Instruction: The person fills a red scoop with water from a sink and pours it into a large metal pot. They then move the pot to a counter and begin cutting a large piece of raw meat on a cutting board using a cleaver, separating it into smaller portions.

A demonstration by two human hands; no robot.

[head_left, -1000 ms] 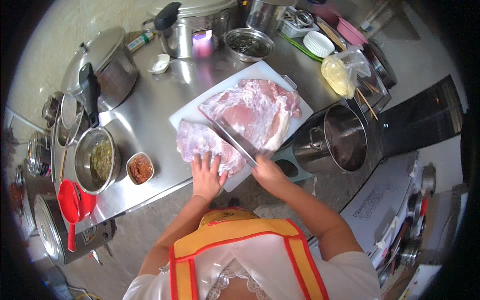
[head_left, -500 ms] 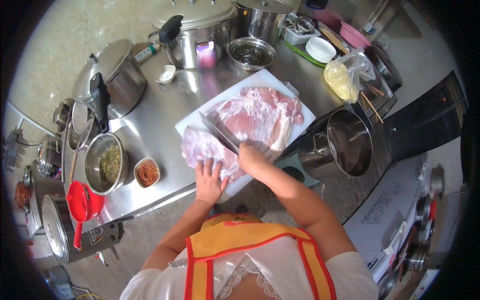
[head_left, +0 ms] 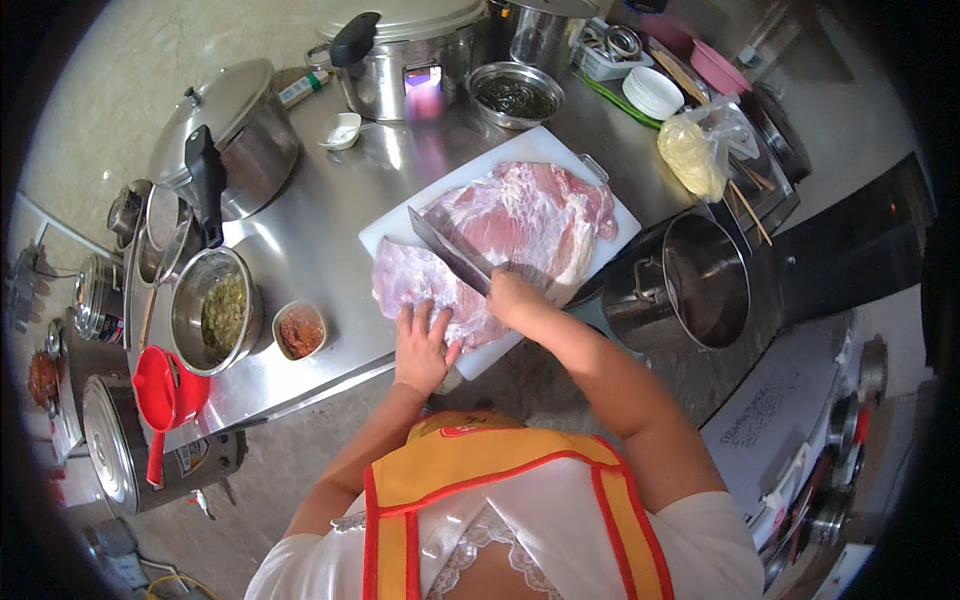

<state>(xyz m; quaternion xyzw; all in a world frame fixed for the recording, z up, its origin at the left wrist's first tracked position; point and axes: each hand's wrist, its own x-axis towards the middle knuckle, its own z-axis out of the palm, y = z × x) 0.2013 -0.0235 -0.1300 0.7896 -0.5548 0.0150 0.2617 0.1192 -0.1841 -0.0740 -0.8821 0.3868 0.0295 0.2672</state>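
A large slab of raw meat, pink with white fat, covers much of a white cutting board. My right hand grips a wide-bladed cleaver by its handle, which the fingers hide. The blade stands on edge in the meat, between the big part on the right and a smaller pale piece on the left. My left hand lies with fingers spread on the near edge of that smaller piece, left of the cleaver.
Left of the board stand a small dish of red-brown paste, a steel bowl of green pieces and a red ladle. Pressure cookers and a bowl of dark liquid stand behind. A deep dark pot is at the right.
The view has shifted slightly, so the table and board sit a little higher and further right. Both hands keep their places on the meat and the cleaver.
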